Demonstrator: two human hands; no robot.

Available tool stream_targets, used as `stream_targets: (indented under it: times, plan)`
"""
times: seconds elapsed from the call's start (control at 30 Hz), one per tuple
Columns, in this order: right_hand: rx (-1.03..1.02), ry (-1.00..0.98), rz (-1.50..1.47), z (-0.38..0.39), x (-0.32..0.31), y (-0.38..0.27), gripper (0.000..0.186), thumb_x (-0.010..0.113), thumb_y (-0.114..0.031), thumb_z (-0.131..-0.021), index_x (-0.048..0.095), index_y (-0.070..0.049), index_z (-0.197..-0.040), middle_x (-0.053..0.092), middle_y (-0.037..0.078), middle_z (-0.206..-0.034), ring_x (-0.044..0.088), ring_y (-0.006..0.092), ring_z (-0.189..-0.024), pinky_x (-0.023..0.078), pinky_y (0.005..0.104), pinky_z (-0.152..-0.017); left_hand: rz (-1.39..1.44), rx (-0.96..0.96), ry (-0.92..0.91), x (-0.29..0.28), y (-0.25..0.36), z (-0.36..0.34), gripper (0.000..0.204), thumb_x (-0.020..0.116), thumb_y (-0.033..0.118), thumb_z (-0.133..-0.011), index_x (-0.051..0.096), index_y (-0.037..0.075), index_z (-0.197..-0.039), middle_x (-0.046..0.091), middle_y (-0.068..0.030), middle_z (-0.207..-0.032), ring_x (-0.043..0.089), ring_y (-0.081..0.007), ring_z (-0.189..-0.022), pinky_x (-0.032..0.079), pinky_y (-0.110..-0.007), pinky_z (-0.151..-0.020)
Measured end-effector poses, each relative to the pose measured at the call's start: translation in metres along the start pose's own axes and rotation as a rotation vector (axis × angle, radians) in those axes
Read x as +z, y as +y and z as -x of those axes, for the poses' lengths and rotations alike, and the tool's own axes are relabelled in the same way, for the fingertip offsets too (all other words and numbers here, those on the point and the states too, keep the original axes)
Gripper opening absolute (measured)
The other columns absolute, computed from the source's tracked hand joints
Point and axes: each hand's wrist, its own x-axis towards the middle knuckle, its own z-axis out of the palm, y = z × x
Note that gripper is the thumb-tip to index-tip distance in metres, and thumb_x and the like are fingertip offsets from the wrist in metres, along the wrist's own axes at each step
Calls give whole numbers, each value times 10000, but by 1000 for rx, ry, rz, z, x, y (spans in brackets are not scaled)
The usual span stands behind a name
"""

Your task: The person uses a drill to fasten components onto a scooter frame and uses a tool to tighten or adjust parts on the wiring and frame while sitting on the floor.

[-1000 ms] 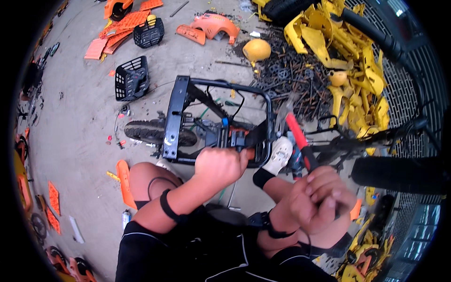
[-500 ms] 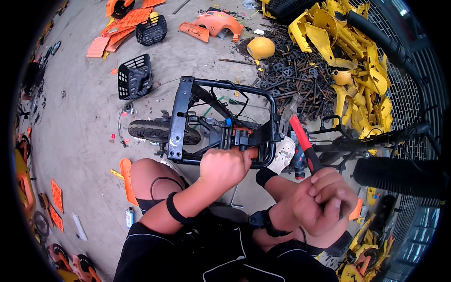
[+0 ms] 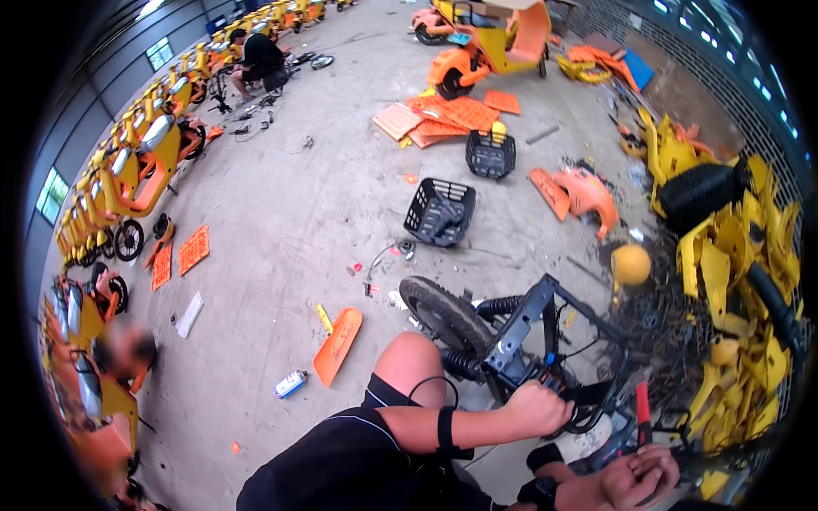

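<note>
A black metal scooter frame point(image 3: 511, 334) with a rear wheel point(image 3: 443, 317) lies in front of my knees, at the lower right. My left hand point(image 3: 538, 410) is closed in a fist around the near tube of this frame. Farther right, my right hand point(image 3: 641, 479) is wrapped round the lower end of a hammer's red and black handle point(image 3: 643, 410). The hammer points away from me, beside the frame; its head is hard to make out against the dark metal parts behind.
Yellow plastic parts point(image 3: 767, 328) are heaped along the right. Orange panel point(image 3: 338, 345) and spray can point(image 3: 290, 384) lie left of my knee. Black basket point(image 3: 417, 209) stands beyond the wheel. Parked yellow scooters point(image 3: 141, 175) line the left; a person point(image 3: 260, 58) crouches far off.
The view has swung up and to the left, so the frame and my hands now appear lower right. My left hand stays at the frame; the right still holds the hammer.
</note>
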Motion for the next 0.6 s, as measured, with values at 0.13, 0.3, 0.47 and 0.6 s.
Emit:
stream_targets:
  times: [0.13,0.3,0.47,0.6]
  plan:
    - [-52,-24,-28,0,11,1,179,524,-54,-883,586,104,-940,423,87,-523,340,158,-417,350,311,-416,10,-25,-31,0,-7,2,489,613,301,-929,619,88,-489,583,-90,-472,592,-277,-421,451,-394,-455]
    - [42,43,40,2,14,-3,161,522,-22,-864,588,111,-926,421,72,-536,338,140,-420,330,293,-405,-2,-29,-24,-1,-4,1,501,602,312,-939,620,82,-495,588,-83,-482,601,-282,-440,456,-396,-474]
    - [9,-1,-30,-4,13,-2,148,549,-53,-848,608,83,-852,450,85,-548,367,146,-410,349,288,-406,8,-30,-17,7,-2,5,499,602,310,-936,618,72,-498,596,-82,-500,602,-289,-459,471,-395,-504]
    - [5,17,19,-6,8,-7,160,549,-58,-844,597,95,-834,456,84,-538,354,142,-388,325,284,-376,-13,-32,-7,8,-3,6,494,610,310,-926,617,64,-498,596,-88,-500,604,-286,-458,476,-398,-494]
